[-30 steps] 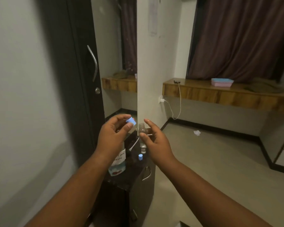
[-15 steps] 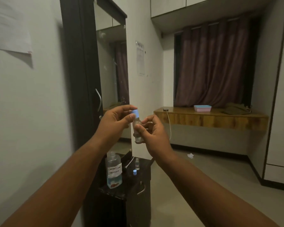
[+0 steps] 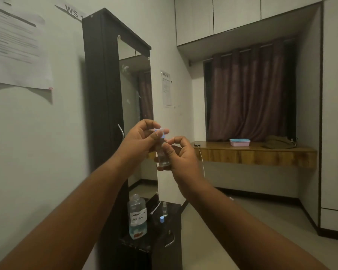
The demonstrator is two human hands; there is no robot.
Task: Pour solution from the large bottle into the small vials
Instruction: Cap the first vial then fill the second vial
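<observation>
Between the curled fingers of the right hand a small vial stands upright, its blue cap pinched by left hand thumb & fingertips just above, w/ large bottle well below both hands on the dark cabinet.

We see a small clear vial held upright in the air, a blue cap at its top. Below on the dark cabinet stands the large clear bottle, uncapped, labelled "contact lens solution", little blue liquid left. Beside it a second vial stands open, its blue cap lying just in front
</observation>
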